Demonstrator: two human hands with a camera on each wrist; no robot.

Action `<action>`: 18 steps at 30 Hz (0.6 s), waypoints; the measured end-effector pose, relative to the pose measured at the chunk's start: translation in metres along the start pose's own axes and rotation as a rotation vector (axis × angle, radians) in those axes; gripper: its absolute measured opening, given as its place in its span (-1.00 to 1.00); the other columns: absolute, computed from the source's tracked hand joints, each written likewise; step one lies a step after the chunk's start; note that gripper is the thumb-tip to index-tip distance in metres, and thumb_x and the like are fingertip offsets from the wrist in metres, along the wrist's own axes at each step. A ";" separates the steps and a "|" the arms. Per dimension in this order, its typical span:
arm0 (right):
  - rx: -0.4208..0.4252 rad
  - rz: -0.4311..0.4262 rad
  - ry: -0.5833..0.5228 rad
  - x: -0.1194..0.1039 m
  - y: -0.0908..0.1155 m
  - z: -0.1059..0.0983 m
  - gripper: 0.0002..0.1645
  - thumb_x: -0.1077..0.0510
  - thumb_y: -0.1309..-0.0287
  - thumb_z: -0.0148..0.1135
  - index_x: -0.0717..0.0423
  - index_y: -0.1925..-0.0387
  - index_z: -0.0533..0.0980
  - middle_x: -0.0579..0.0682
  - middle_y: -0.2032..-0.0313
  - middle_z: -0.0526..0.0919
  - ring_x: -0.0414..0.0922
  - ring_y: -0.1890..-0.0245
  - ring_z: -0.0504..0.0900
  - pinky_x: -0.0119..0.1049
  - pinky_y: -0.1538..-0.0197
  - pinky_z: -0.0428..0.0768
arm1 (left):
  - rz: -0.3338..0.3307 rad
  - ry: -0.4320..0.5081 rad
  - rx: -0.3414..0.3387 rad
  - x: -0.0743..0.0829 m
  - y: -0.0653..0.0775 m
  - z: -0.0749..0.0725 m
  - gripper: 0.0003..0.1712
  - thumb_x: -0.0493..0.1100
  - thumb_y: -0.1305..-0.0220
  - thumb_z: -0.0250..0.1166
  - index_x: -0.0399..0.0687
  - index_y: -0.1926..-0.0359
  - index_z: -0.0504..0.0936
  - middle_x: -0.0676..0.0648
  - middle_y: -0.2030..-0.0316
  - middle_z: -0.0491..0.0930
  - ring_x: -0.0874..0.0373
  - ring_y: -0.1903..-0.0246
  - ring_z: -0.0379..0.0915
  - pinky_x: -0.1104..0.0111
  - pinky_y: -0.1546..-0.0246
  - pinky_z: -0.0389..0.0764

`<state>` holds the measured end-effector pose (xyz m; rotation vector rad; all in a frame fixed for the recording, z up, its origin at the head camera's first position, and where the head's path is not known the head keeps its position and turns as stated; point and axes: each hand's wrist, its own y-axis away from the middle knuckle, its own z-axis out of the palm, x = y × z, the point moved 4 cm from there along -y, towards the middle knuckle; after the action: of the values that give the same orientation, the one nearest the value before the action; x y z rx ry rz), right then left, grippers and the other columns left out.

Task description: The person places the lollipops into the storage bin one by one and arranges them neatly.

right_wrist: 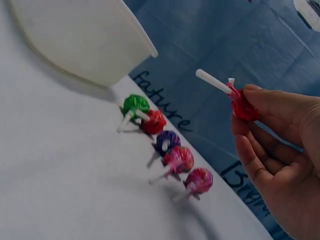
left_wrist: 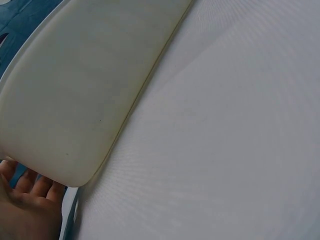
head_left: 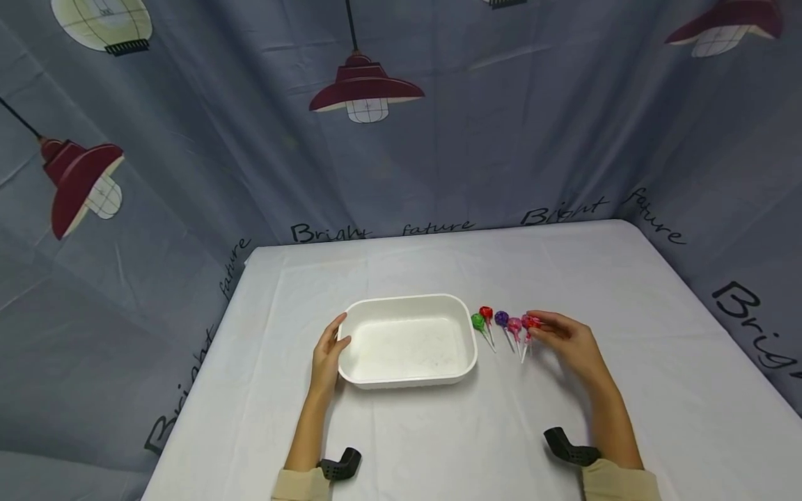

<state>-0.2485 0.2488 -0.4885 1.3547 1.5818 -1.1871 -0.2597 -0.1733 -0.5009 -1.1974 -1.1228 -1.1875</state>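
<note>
My left hand grips the left end of a white plastic tray, thumb over the rim and fingers along the outside wall. In the left wrist view the tray's side wall fills the upper left. My right hand pinches a red-wrapped lollipop between thumb and fingertips, its white stick pointing away from the palm. Below it, a row of lollipops lies on the table: a green one, a red one, a purple one and two pink ones, the nearer pink lollipop closest to this hand.
A white cloth covers the table. Behind and beside it hangs a grey-blue curtain printed with red lamps and lettering. Black wrist mounts sit at both sleeves. The lollipop row starts close to the tray's right end.
</note>
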 end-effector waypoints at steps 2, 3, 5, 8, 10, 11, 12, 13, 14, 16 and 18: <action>-0.011 -0.013 -0.031 -0.005 -0.002 0.004 -0.52 0.15 -0.14 0.24 0.32 -0.06 0.46 -0.02 0.08 0.60 -0.31 0.19 0.56 -0.55 0.15 0.52 | 0.006 -0.001 0.001 -0.001 0.000 0.000 -0.47 -0.31 -0.33 0.05 -0.13 -0.31 0.26 -0.14 -0.37 0.05 0.07 -0.35 -0.11 0.24 -0.28 0.11; -0.015 -0.019 -0.040 -0.008 -0.003 0.006 -0.51 0.15 -0.14 0.25 0.32 -0.07 0.46 0.00 0.07 0.59 -0.29 0.18 0.56 -0.54 0.15 0.52 | 0.011 -0.006 0.000 -0.001 -0.001 0.000 -0.47 -0.30 -0.33 0.05 -0.13 -0.31 0.25 -0.15 -0.37 0.04 0.07 -0.36 -0.14 0.23 -0.29 0.08; -0.023 -0.024 -0.039 -0.011 -0.008 0.010 -0.51 0.12 -0.14 0.25 0.28 -0.08 0.46 0.01 0.05 0.58 -0.24 0.16 0.56 -0.53 0.14 0.53 | 0.017 -0.011 0.001 -0.001 -0.001 -0.001 -0.47 -0.30 -0.33 0.06 -0.14 -0.31 0.26 -0.16 -0.37 0.04 0.06 -0.37 -0.17 0.21 -0.31 0.03; -0.032 -0.069 -0.103 0.003 -0.022 0.017 -0.56 0.19 -0.13 0.25 0.19 -0.07 0.49 0.04 0.05 0.57 -0.19 0.16 0.55 -0.54 0.18 0.53 | 0.019 -0.005 -0.002 -0.001 -0.001 -0.001 -0.47 -0.30 -0.32 0.06 -0.15 -0.31 0.25 -0.16 -0.37 0.03 0.06 -0.37 -0.18 0.20 -0.31 0.03; -0.048 -0.088 -0.125 0.003 -0.028 0.023 -0.56 0.19 -0.12 0.26 0.16 -0.07 0.50 0.07 0.05 0.57 -0.14 0.16 0.55 -0.52 0.18 0.54 | 0.012 0.004 -0.004 -0.001 -0.001 -0.001 -0.47 -0.31 -0.32 0.05 -0.15 -0.31 0.25 -0.15 -0.37 0.04 0.06 -0.36 -0.16 0.21 -0.30 0.06; -0.054 -0.101 -0.156 0.008 -0.033 0.026 -0.57 0.21 -0.11 0.27 0.14 -0.06 0.52 0.06 0.07 0.57 -0.14 0.17 0.56 -0.52 0.21 0.54 | 0.007 0.004 -0.004 -0.001 -0.001 -0.001 -0.46 -0.32 -0.32 0.04 -0.16 -0.31 0.24 -0.14 -0.37 0.04 0.07 -0.36 -0.15 0.22 -0.29 0.08; -0.059 -0.110 -0.167 0.005 -0.035 0.030 -0.57 0.21 -0.10 0.28 0.13 -0.05 0.52 0.07 0.08 0.58 -0.13 0.19 0.56 -0.51 0.22 0.55 | 0.003 0.004 -0.004 -0.001 -0.001 -0.001 -0.46 -0.32 -0.32 0.04 -0.16 -0.32 0.24 -0.13 -0.37 0.05 0.06 -0.36 -0.14 0.23 -0.28 0.10; -0.070 -0.118 -0.180 -0.001 -0.037 0.033 -0.58 0.20 -0.10 0.28 0.13 -0.05 0.53 0.07 0.10 0.58 -0.13 0.20 0.57 -0.50 0.22 0.55 | 0.000 0.005 -0.006 -0.001 -0.001 -0.001 -0.46 -0.32 -0.32 0.04 -0.16 -0.32 0.24 -0.12 -0.37 0.05 0.06 -0.36 -0.12 0.24 -0.28 0.12; -0.073 -0.108 -0.163 -0.011 -0.038 0.038 -0.58 0.16 -0.10 0.28 0.11 -0.04 0.53 0.06 0.11 0.59 -0.13 0.20 0.57 -0.49 0.22 0.56 | -0.004 0.006 -0.005 -0.002 -0.001 -0.001 -0.46 -0.31 -0.32 0.04 -0.15 -0.32 0.24 -0.10 -0.36 0.06 0.07 -0.35 -0.11 0.25 -0.27 0.14; -0.091 -0.098 -0.154 -0.029 -0.039 0.046 -0.56 0.12 -0.09 0.30 0.13 -0.04 0.52 0.08 0.14 0.60 -0.13 0.22 0.58 -0.43 0.21 0.58 | -0.006 0.007 -0.004 -0.002 -0.001 -0.001 -0.46 -0.31 -0.32 0.04 -0.14 -0.32 0.24 -0.09 -0.36 0.06 0.08 -0.35 -0.10 0.27 -0.26 0.15; -0.110 -0.085 -0.138 -0.047 -0.041 0.055 -0.54 0.08 -0.08 0.30 0.14 -0.03 0.52 0.09 0.14 0.60 -0.16 0.21 0.59 -0.39 0.20 0.59 | -0.002 0.010 -0.001 -0.002 -0.001 -0.001 -0.47 -0.31 -0.32 0.05 -0.13 -0.31 0.25 -0.09 -0.36 0.07 0.09 -0.35 -0.10 0.28 -0.26 0.14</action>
<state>-0.2821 0.1812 -0.4536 1.1216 1.5948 -1.1985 -0.2609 -0.1745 -0.5030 -1.1902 -1.1160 -1.1949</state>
